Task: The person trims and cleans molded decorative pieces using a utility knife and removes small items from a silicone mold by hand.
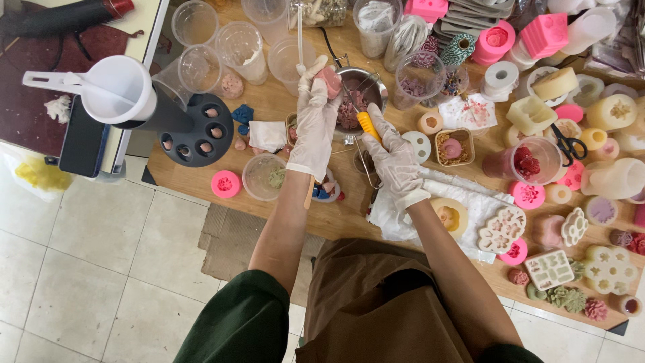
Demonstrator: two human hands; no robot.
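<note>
My left hand (pixel 313 114), in a white glove, holds a pink lump (pixel 331 81) over a small metal pot (pixel 361 94) that has pink pieces in it. My right hand (pixel 392 153), also gloved, grips a knife with a yellow handle (pixel 367 126) beside the pot, its tip pointing toward the pink lump. Both forearms reach from my brown apron over the wooden table (pixel 342 215). A white cloth (pixel 470 195) lies under my right wrist.
Clear plastic cups (pixel 242 44) stand at the back left. A black round holder (pixel 198 131) and a white funnel-like cup (pixel 121 87) sit left. Pink, yellow and white silicone moulds (pixel 531 195), scissors (pixel 570 144) and small wax flowers (pixel 571 296) crowd the right side. Tiled floor lies below.
</note>
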